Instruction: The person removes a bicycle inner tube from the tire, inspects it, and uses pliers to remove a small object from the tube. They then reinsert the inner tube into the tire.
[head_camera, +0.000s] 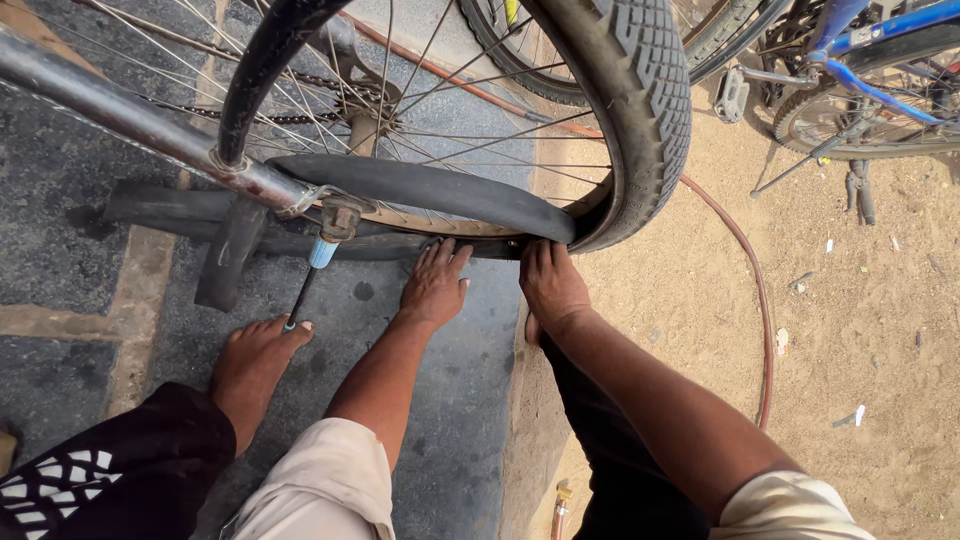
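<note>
Underfoot, you have dark paving (440, 400) with pale joint lines, and it ends at a raised kerb edge (515, 440) running up between your arms; past that edge the ground turns to loose sandy dirt (860, 330) scattered with small scraps. A thin reddish hose (762, 300) curves across the sand on your right, and a brass fitting (563, 493) lies by the kerb near your right knee.

The bicycle wheel (470, 150) stands in front of you, its spokes and chain visible above, the knobbly tyre (645, 110) curving down on the right side. A black inner tube (430, 188) bulges out along the lower rim. Your left hand (436, 285) lies with fingers spread flat against the bottom of the wheel where tube meets rim, pressing rather than gripping. Your right hand (548, 280) sits just beside it, fingers curled up under the tyre's edge; whether they are closed on the rubber you cannot tell from here.

On your left, your bare foot (250, 360) rests on the paving beside a slim rod with a blue collar (322, 252) hanging from the frame tube (130, 120). Black rubber strips (225, 250) lie on the ground behind it. A blue bicycle (870, 70) stands at the upper right, well apart, with open sand between it and your right arm.
</note>
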